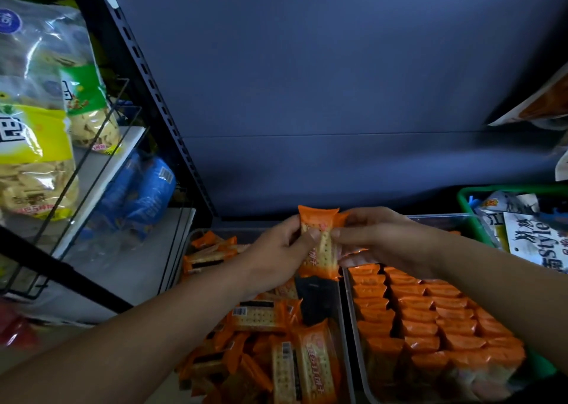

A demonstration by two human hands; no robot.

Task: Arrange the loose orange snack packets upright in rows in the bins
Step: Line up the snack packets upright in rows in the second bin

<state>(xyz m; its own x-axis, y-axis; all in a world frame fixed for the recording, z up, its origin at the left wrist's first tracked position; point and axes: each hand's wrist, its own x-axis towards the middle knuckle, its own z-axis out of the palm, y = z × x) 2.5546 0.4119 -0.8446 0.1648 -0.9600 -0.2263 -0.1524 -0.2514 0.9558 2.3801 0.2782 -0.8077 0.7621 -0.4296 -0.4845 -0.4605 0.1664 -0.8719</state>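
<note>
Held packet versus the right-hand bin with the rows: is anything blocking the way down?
Nothing visible does. The left hand and right hand pinch the packet over the left wall of the right bin; only the right hand itself covers that bin's far end, hiding any free slot in the rows.

Far left of the fingers (312, 234), clear snack bags (33, 145) are standing, blue packets (144, 194) lying nearer. A green basket (463, 205) (white packets (534, 237) inside) is sitting right of them.

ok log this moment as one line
left hand: pinches orange packet | right hand: pinches it too | left bin: loose pile | right bin: upright rows
</note>
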